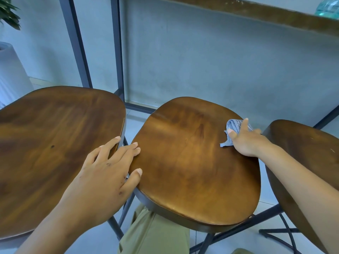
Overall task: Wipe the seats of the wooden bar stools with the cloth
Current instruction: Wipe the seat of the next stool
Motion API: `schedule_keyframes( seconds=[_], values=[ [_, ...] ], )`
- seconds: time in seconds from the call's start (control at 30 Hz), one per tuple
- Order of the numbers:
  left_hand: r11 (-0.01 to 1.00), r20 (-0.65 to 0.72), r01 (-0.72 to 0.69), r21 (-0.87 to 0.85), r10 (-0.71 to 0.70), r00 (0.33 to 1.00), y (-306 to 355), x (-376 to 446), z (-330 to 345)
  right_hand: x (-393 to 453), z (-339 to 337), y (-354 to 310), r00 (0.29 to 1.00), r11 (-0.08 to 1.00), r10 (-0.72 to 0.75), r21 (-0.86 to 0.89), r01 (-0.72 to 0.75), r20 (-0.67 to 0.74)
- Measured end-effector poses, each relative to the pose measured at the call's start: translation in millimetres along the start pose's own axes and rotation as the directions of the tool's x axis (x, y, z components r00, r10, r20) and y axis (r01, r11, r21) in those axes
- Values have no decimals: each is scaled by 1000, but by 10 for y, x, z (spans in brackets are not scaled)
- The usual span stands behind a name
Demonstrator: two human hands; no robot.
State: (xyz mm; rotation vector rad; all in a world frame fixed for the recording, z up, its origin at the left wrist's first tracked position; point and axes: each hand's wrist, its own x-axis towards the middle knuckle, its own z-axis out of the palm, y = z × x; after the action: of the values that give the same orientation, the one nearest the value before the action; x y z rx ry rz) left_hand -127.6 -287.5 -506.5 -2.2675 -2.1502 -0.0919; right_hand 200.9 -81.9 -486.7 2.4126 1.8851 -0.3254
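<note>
Three wooden bar stools stand side by side. The middle stool's seat (192,162) is glossy brown. My right hand (244,139) presses a small blue-grey cloth (233,126) flat onto the far right part of that seat, fingers spread over it. My left hand (108,169) rests with straight fingers on the left edge of the middle seat, thumb on top of the rim. The left stool's seat (51,143) lies under my left forearm. The right stool's seat (300,143) is partly hidden behind my right arm.
A wooden counter edge (256,13) runs overhead at the back on dark metal legs (117,52), against a grey wall. A white planter (11,74) stands far left. The stools' metal legs (275,233) cross near the floor. My trouser leg (156,233) is below the middle seat.
</note>
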Motion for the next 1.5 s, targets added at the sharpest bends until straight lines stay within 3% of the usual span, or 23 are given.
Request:
schedule_keyframes(
  seconds=[0.13, 0.23, 0.37, 0.7, 0.93, 1.13, 1.3, 1.5],
  values=[
    [999, 39, 3, 37, -5, 999, -14, 1, -20, 243, -85, -63, 1000, 998, -21, 61, 22, -16],
    [998, 34, -4, 61, 2, 999, -3, 2, -22, 497, -127, -53, 990, 985, -135, 104, 138, -40],
    [998, 51, 26, -51, -23, 998, 28, 14, -51, 579, -203, -45, 978, 965, -207, 168, 203, 4],
    [986, 32, 41, -162, -36, 999, 45, 13, -82, -150, 3, 114, 999, 985, -46, 169, 43, 12],
    [982, 19, 41, -186, -38, 999, 35, 3, -82, -926, 201, 276, 995, 977, -95, 194, 86, 39],
    [969, 6, 42, -242, -41, 999, 23, -6, -84, -858, 216, 317, 990, 953, -117, 290, 89, 81],
    [965, 4, 46, -259, -46, 999, 29, -12, -82, -580, 67, 294, 991, 880, -125, 467, 86, 54],
    [962, 5, 53, -269, -53, 999, 28, 7, -72, -512, 120, 331, 997, 648, -79, 760, 41, 14]
  ],
)
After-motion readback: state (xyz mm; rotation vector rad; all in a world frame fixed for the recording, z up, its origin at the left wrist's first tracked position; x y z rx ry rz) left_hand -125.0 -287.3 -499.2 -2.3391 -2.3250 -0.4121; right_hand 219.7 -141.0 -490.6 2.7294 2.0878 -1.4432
